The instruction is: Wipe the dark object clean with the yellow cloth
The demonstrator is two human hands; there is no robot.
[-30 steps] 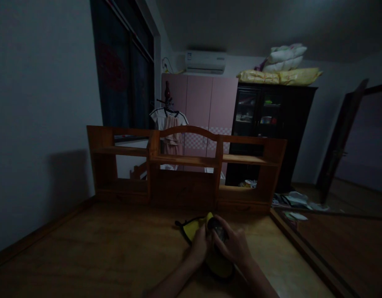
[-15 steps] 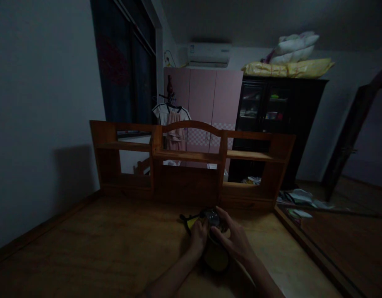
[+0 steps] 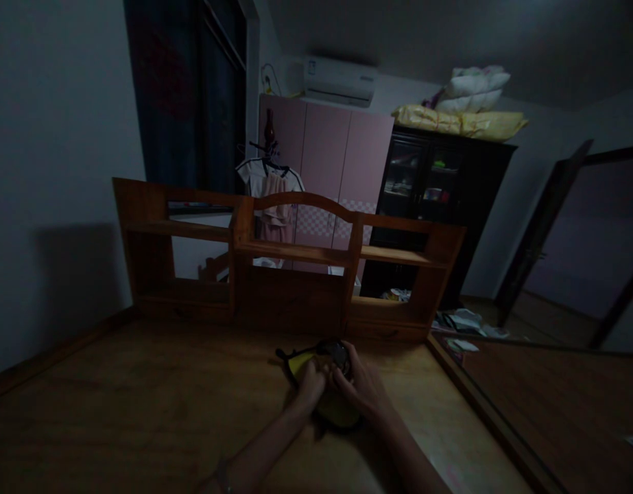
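On the wooden bed board, a yellow piece with black edging (image 3: 339, 414) lies under my hands, one corner poking out to the left with a small black tab. A dark, rounded, shiny object (image 3: 337, 354) sits on top of it; the dim light hides its kind. My right hand (image 3: 363, 385) curls around the right side of this object, thumb towards the middle. Close against it, my left hand (image 3: 311, 385) is closed with bent fingers at the object's left side, over the yellow piece. What the left fingers pinch is hidden.
A wooden shelf unit (image 3: 290, 254) stands along the far edge of the board (image 3: 141, 412). A raised wooden rail (image 3: 481, 405) borders the right side, with a wall (image 3: 64, 137) at left. Beyond are a pink wardrobe (image 3: 326, 151) and a black cabinet (image 3: 481, 171).
The view has tilted and shifted, so the room appears moved left. My hands have drawn closer together, the right thumb now near the left fingers. The shiny object stays between them.
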